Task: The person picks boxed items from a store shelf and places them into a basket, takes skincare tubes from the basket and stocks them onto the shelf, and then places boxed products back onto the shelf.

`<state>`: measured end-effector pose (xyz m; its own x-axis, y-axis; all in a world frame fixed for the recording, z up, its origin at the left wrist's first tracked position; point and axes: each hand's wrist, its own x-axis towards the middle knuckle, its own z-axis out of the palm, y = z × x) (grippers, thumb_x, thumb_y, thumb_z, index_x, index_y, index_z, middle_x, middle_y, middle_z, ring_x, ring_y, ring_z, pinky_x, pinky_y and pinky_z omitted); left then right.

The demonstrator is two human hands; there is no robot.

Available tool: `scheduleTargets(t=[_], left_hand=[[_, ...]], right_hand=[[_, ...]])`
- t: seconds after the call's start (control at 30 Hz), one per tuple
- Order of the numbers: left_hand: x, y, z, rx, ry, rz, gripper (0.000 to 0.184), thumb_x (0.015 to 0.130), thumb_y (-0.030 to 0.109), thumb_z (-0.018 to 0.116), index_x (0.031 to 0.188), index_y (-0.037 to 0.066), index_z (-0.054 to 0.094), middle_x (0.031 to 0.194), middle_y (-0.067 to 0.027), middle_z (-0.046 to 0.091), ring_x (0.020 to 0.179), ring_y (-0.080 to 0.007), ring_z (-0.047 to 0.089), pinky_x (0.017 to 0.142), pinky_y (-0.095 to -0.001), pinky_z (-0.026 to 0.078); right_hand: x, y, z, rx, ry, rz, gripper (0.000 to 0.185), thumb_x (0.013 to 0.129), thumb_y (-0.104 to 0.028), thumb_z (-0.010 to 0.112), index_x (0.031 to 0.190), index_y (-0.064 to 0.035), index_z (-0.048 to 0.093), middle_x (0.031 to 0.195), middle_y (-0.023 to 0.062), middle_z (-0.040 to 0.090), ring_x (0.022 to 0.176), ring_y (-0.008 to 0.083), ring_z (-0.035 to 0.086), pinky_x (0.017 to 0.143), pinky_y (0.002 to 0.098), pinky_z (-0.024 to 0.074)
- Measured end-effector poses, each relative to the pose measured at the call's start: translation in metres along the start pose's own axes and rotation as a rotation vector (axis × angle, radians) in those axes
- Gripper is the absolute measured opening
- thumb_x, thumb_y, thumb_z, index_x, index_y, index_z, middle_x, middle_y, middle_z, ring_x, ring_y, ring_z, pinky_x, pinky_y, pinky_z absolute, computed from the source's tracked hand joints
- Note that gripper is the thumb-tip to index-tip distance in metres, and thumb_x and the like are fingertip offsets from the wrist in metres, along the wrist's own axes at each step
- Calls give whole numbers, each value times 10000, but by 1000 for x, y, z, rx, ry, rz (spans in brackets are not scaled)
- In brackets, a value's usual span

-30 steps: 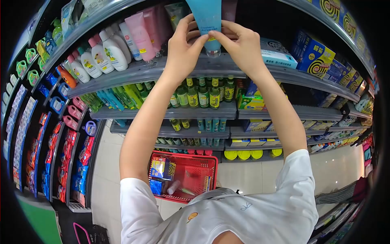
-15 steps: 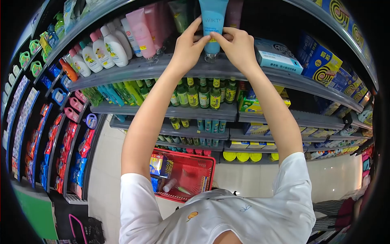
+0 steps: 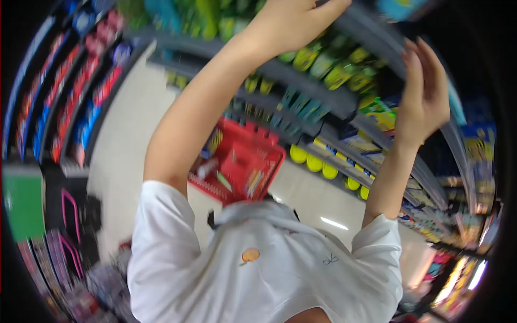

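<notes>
My left hand [image 3: 293, 24] reaches up at the top edge, in front of the shelf of green bottles [image 3: 323, 63]. Its thumb is stretched out, the other fingers are partly cut off, and nothing shows in it. My right hand [image 3: 426, 91] is raised beside the upper shelf's edge, fingers extended upward and apart from the thumb, holding nothing. Between and above the hands, a blurred light-blue object [image 3: 397, 7] stands at the shelf front, cut off by the frame. I cannot tell whether it is the blue cleanser tube.
A red shopping basket [image 3: 245, 156] with several items sits on the floor below my arms. Yellow round tubs [image 3: 314, 163] line a low shelf. Red and blue packs [image 3: 64, 110] fill the racks at left. Blue boxes [image 3: 479, 145] stand at right.
Both hands have come off the blue cleanser tube and moved apart, the right one going right and down. The view has tilted and shifted, with motion blur.
</notes>
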<state>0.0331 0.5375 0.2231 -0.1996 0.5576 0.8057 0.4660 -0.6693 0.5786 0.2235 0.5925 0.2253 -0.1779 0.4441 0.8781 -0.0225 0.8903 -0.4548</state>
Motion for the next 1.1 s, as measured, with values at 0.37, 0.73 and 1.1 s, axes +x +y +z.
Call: scheduleTargets(t=[0.37, 0.73, 1.1], left_hand=[[-502, -48, -10, -145, 1214, -1490, 208, 881, 31, 468, 1066, -44, 530, 917, -83, 596, 825, -133, 582, 750, -237, 477], [-640, -158, 31, 695, 681, -2067, 376, 799, 116, 538, 1123, -62, 474, 1147, -276, 496, 1017, -396, 528, 881, -435, 429], [-648, -179, -11, 529, -178, -2084, 322, 871, 169, 479, 1187, 110, 499, 1146, -229, 504, 1052, -411, 528, 870, -461, 465]], right_hand=[[-384, 86, 100, 197, -1344, 1106, 387, 852, -185, 598, 1164, 23, 502, 939, 144, 649, 772, 181, 653, 670, 306, 504], [-641, 109, 187, 106, -1584, 1186, 336, 832, -54, 563, 1144, 62, 513, 1047, 200, 628, 956, 233, 627, 817, 301, 491], [-707, 94, 200, 32, -1464, 1432, 373, 860, -325, 448, 933, 22, 563, 1000, 265, 600, 930, 380, 604, 748, 486, 444]])
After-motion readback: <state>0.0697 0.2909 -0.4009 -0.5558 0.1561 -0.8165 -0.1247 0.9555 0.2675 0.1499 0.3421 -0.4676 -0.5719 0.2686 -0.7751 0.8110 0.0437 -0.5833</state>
